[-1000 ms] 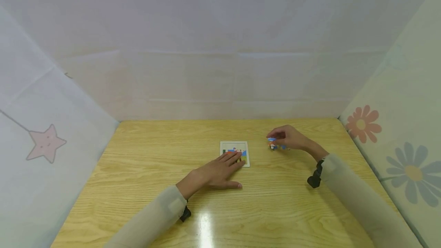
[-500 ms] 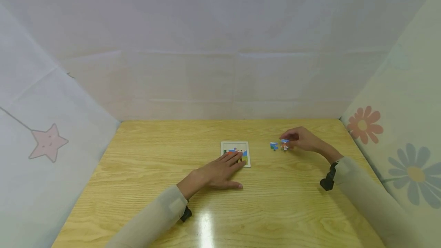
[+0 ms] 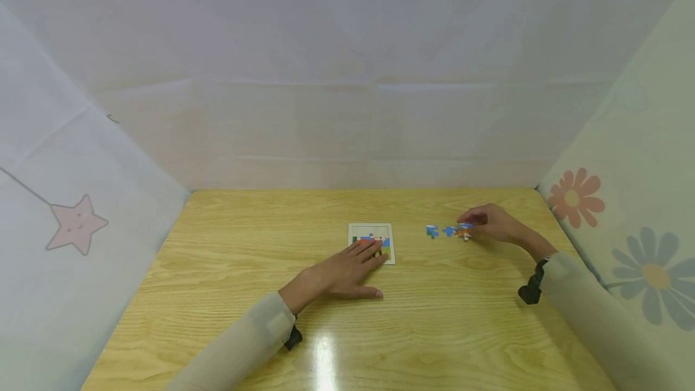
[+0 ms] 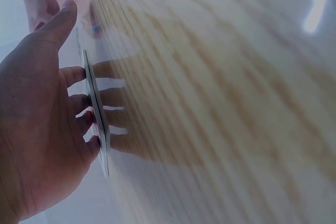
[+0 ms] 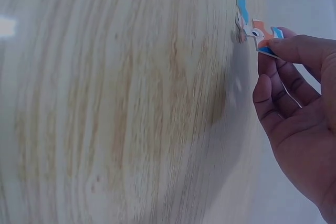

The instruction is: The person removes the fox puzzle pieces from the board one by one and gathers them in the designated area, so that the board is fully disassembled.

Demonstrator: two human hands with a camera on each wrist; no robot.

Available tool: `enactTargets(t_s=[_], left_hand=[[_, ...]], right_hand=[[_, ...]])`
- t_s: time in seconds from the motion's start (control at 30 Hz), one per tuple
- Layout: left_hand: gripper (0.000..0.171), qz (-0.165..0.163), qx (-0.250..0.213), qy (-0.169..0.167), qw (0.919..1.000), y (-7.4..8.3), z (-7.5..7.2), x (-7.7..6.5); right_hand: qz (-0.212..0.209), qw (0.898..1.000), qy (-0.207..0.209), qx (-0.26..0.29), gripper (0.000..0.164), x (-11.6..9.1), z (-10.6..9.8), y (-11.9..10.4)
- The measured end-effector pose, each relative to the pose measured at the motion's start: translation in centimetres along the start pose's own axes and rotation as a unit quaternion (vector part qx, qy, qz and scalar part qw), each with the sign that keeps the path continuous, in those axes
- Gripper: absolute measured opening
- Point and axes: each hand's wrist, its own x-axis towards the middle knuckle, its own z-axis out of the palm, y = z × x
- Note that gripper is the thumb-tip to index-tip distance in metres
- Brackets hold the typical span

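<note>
My left hand lies with straight fingers on the lower part of a small white-framed jigsaw puzzle, thumb spread on the wood. Colourful assembled pieces show past those fingertips; the upper strip of the board is pale and bare. In the left wrist view the fingertips press the board's edge. To the right, my right hand pinches an orange, white and blue puzzle piece between thumb and fingers, tilted just above the table. A blue-and-white piece lies close beside it, and a blue-and-green piece farther left.
The wooden table runs back to a pale cloth wall. Side cloths stand at left and right, one with a pink star, the other with flowers. Dark wrist cameras sit below both hands.
My right hand has moved right along the table with the pinched piece, and the two loose pieces have come into clear sight. My left hand stays on the puzzle board.
</note>
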Motion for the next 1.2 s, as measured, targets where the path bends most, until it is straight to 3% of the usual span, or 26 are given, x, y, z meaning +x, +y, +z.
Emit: enactTargets(t_s=[0.23,0.63,1.2], left_hand=[[0.089,0.000,0.004,0.000,1.0000,-0.1,0.1,0.0],[0.089,-0.002,0.006,-0.003,1.0000,0.0,0.2,0.2],[0.090,-0.007,0.004,-0.007,0.9999,0.1,0.1,0.1]], right_hand=[[0.013,1.000,-0.007,-0.001,0.029,-0.7,-0.7,0.6],[0.019,0.998,-0.004,-0.057,0.026,-0.5,-0.8,2.0],[0.011,0.995,0.016,-0.093,0.025,-0.5,-0.4,2.0]])
